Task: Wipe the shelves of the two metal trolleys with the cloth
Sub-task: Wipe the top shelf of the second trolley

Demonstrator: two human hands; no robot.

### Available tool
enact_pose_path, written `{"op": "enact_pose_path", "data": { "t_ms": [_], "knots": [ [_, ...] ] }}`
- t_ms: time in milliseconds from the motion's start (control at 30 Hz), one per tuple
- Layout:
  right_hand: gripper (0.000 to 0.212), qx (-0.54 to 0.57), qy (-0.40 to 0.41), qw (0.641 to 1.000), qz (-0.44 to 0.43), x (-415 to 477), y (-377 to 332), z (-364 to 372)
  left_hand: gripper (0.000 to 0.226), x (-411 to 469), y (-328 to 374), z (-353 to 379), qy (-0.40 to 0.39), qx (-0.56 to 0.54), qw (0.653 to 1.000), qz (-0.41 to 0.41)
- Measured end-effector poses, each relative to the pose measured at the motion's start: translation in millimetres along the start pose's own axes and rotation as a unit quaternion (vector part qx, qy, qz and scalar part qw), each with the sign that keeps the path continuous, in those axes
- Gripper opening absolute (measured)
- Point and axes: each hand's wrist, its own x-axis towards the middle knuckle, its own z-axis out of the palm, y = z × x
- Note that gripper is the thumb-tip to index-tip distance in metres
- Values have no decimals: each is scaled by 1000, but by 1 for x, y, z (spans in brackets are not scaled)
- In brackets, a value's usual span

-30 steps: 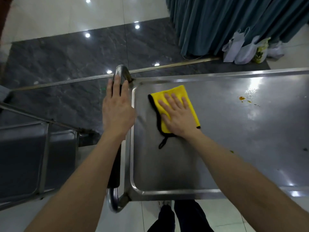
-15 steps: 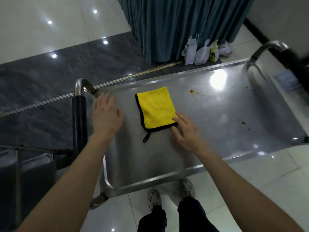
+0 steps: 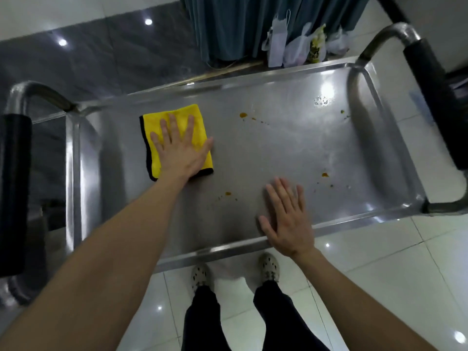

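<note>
A yellow cloth (image 3: 196,116) with a black hem lies folded flat on the left part of the metal trolley's top shelf (image 3: 278,148). My left hand (image 3: 179,150) presses flat on the cloth with its fingers spread. My right hand (image 3: 288,219) lies flat with straight fingers on the bare shelf near its front rim, apart from the cloth. Orange spots (image 3: 243,114) and small specks dot the shelf between and to the right of my hands.
The trolley has black-gripped handles at the left (image 3: 14,188) and right (image 3: 435,102) ends. Part of another metal trolley (image 3: 54,138) shows at the left. Beyond the far rim hang a teal curtain (image 3: 253,24) and several plastic bags (image 3: 301,46). My feet stand under the front rim.
My left hand moved from the shelf's left edge onto the cloth. My right hand left the cloth and now lies on the shelf to the right. The view swung right over the trolley.
</note>
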Motion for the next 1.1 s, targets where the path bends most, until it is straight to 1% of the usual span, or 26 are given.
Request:
{"op": "enact_pose_path", "data": {
  "t_ms": [133, 300, 500, 667, 800, 967, 1100],
  "knots": [
    [87, 42, 39, 998, 10, 0, 1, 5, 86, -2, 0, 16, 53, 29, 998, -7],
    [86, 69, 53, 996, -10, 2, -1, 6, 77, -25, 3, 24, 66, 34, 997, -6],
    [78, 92, 82, 992, -13, 3, -1, 7, 70, -130, 35, 56, 87, 34, 995, 33],
    [75, 84, 75, 994, -9, 4, -2, 5, 64, -214, 54, 80, 98, 22, 993, 54],
    [76, 73, 63, 995, -13, 5, -3, 2, 67, -219, 56, 82, 78, 42, 995, 51],
    [74, 80, 74, 994, -21, 7, 3, -4, 69, -216, 56, 82, 83, 48, 994, 49],
    [80, 48, 66, 996, -31, 10, 18, -8, 72, -207, 54, 78, 84, 56, 994, 50]
  ]
}}
